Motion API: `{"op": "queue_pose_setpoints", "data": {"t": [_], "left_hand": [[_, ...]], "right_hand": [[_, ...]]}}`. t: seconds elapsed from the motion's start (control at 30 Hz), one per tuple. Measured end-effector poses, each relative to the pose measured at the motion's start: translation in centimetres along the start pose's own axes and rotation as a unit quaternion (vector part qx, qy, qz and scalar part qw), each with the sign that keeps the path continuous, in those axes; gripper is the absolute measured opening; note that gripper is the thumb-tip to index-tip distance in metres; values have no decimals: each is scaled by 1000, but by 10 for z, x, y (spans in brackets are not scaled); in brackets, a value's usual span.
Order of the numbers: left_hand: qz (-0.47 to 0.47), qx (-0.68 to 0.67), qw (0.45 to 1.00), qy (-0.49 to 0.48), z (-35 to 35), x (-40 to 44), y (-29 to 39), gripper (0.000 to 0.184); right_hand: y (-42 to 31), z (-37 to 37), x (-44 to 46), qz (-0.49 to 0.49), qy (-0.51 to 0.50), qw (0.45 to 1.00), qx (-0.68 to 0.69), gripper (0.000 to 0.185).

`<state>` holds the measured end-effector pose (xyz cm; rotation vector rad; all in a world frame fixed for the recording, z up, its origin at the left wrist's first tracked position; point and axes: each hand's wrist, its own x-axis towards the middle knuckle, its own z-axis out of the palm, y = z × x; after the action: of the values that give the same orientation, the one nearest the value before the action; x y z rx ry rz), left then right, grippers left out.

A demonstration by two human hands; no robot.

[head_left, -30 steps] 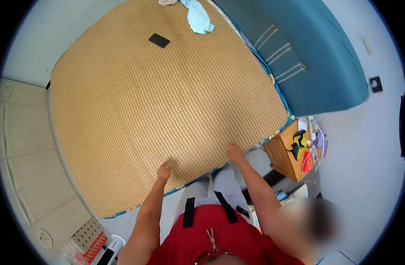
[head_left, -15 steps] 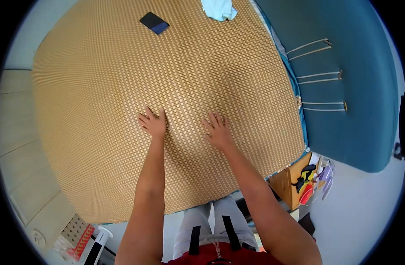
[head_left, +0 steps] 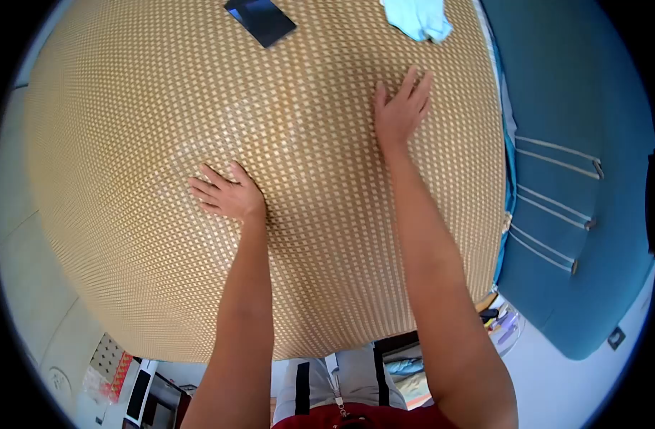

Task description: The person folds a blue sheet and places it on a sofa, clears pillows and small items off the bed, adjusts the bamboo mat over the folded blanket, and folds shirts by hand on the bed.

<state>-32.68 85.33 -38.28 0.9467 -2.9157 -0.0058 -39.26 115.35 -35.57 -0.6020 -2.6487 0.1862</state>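
Note:
A tan woven mat [head_left: 320, 214] covers the bed in front of me. My left hand [head_left: 231, 196] lies flat on it with fingers spread, left of the middle. Farther forward, my right hand [head_left: 402, 111] rests on the mat, its fingers apart and pointing toward a light blue cloth [head_left: 417, 18]. A dark smartphone [head_left: 262, 20] lies on the mat at the far side, beyond my left hand. Neither hand holds anything.
A teal headboard [head_left: 570, 93] with looped cords [head_left: 556, 157] stands along the right side. Small items [head_left: 503, 325] sit by the near right corner. A patterned box [head_left: 113, 365] is at the lower left, beside a pale cabinet wall [head_left: 27, 264].
My right hand has slid forward and to the right across the mat, nearer the cloth. My left hand stays flat on the mat. The view has moved forward and closer to the bed.

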Motion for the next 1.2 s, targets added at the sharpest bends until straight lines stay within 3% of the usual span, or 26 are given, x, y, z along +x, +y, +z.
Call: {"op": "queue_pose_setpoints", "data": {"t": [0.07, 0.17, 0.27, 0.37, 0.4, 0.5, 0.57, 0.63, 0.73, 0.83, 0.87, 0.97, 1.07, 1.13, 1.2], "left_hand": [[-4, 4, 1000, -5, -3, 1, 2, 71], [-3, 16, 1000, -6, -4, 2, 4, 70], [5, 11, 1000, 6, -1, 4, 3, 70], [9, 6, 1000, 12, 0, 4, 2, 69], [9, 5, 1000, 14, 0, 4, 2, 69], [11, 2, 1000, 18, 2, 4, 0, 69], [12, -1, 1000, 24, 3, 4, 1, 69], [16, -2, 999, 29, 3, 3, 1, 69], [14, 4, 999, 31, 5, 2, 0, 69], [15, -13, 999, 29, 6, 1, -1, 70], [18, -14, 999, 33, 6, 2, -1, 70], [18, -17, 999, 38, 6, 1, 1, 70], [12, 2, 999, 36, 4, 1, -2, 69], [14, 20, 998, 52, 3, 0, 2, 68], [15, 8, 998, 55, 4, 0, 2, 67]], "right_hand": [[-11, 12, 48, -38, 22, 998, 34, 63], [-28, 26, 107, -98, -19, 994, -36, 57], [-36, 51, 142, -77, -109, 991, -24, 42], [-47, 64, 159, -37, -229, 964, 133, 28], [-59, 70, 152, -52, -163, 981, 95, 22], [-100, 76, 134, -52, -126, 949, 285, 23], [-145, 65, 118, -67, -118, 918, 372, 29], [-175, 65, 103, -116, -57, 939, 320, 46], [-194, 64, 80, -74, -50, 983, 159, 71], [-208, 77, 80, -31, -133, 988, 71, 87], [-210, 71, 84, -29, -129, 990, 48, 86], [-202, 50, 98, -29, -246, 968, 34, 82], [-178, 38, 85, -112, -199, 972, 51, 54], [-153, 17, 62, -165, -212, 959, 95, 66], [-128, -19, 30, -136, -309, 932, 131, 78]]}}
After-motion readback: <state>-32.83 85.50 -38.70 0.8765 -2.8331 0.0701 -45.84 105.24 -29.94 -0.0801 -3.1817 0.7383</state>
